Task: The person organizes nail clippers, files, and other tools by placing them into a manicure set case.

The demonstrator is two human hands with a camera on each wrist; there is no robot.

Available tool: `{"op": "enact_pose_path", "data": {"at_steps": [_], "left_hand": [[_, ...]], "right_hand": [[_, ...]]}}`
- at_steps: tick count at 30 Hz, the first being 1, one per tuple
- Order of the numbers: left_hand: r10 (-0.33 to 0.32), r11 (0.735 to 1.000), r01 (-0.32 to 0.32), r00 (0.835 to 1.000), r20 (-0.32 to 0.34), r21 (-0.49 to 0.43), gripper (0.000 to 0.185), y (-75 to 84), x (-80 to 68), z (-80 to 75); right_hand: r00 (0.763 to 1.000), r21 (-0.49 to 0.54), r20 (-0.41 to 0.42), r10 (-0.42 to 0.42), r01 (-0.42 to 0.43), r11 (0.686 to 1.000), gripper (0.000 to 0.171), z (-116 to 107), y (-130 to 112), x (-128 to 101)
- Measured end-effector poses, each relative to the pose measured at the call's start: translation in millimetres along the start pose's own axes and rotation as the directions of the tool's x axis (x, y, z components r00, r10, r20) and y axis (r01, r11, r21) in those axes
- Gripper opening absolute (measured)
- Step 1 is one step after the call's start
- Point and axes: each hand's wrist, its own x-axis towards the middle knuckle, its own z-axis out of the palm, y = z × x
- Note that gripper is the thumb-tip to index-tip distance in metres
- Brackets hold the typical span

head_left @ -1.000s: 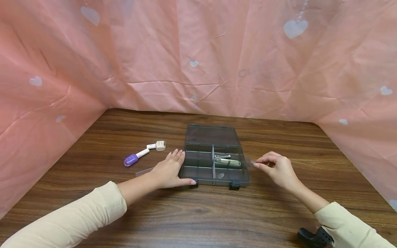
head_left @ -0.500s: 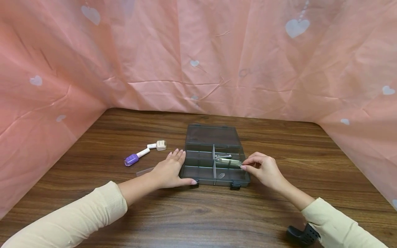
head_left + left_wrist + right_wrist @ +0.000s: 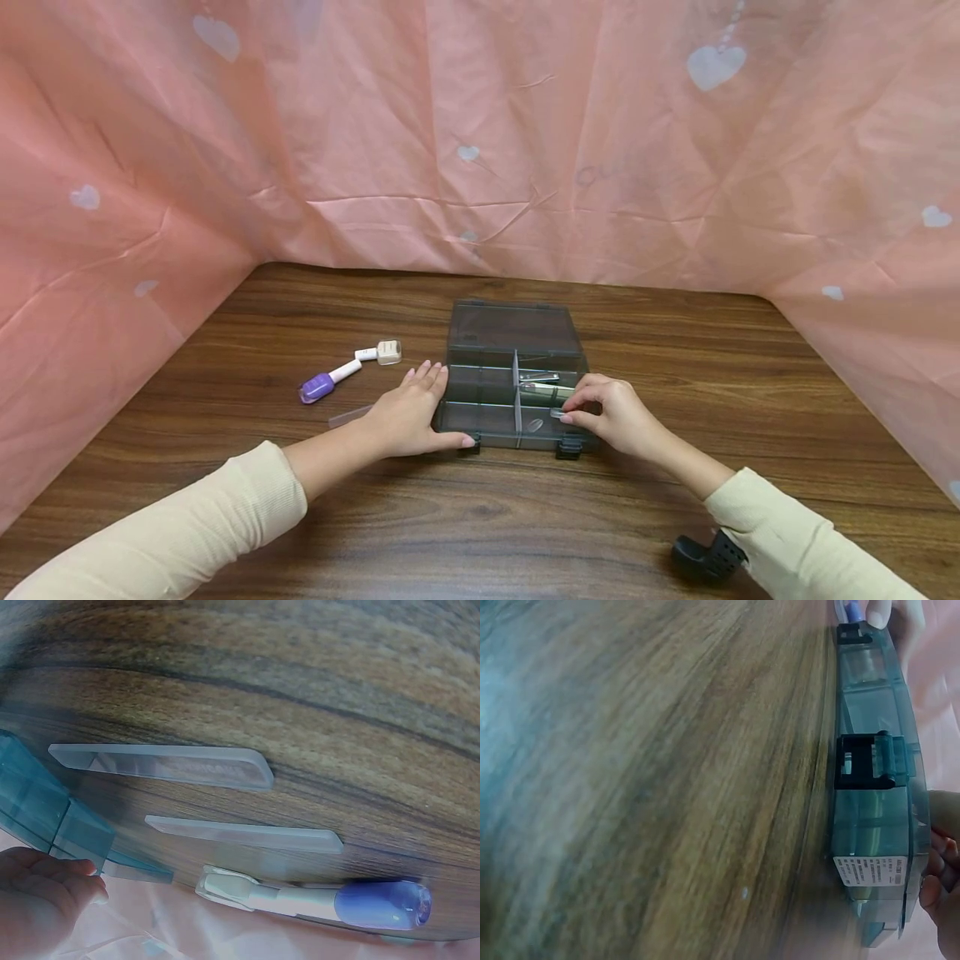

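A dark translucent divided box lies open on the table. My left hand rests along its left side, fingers straight, thumb at the front latch. My right hand pinches a small clear oval piece, like a nail tip, over the front right compartment. A similar clear oval piece lies in that compartment. Behind it sit a slim light green tool, partly hidden by the right fingers, and a metal nail clipper. In the right wrist view, the box's side hides what the right fingers hold.
Left of the box lie a purple nail polish bottle and a pale nail polish bottle. Two clear plastic strips, a wider one and a narrower one, lie near the left hand. A pink curtain surrounds the table.
My right hand has moved left from beside the box to over its front right compartment, carrying the small clear oval piece. The left hand has stayed put.
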Motion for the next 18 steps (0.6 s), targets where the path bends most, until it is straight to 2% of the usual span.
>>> {"op": "enact_pose_path", "data": {"at_steps": [7,13,18], "left_hand": [[-0.004,1.0,0.004,1.0,0.01,-0.002,0.104,1.4,-1.2,-1.9],[0.0,1.0,0.0,1.0,0.007,-0.002,0.104,1.1,-0.4,-2.0],[-0.005,1.0,0.005,1.0,0.014,-0.004,0.104,1.2,-0.6,-2.1]], "right_hand": [[0.998,-0.065,0.041,-0.046,0.049,0.997,0.005,0.5,0.4,0.6],[0.997,-0.121,0.068,-0.044,0.052,0.991,0.009,0.6,1.1,-0.4],[0.999,-0.113,0.012,-0.041,0.042,0.993,0.008,0.2,1.7,-1.5]]}}
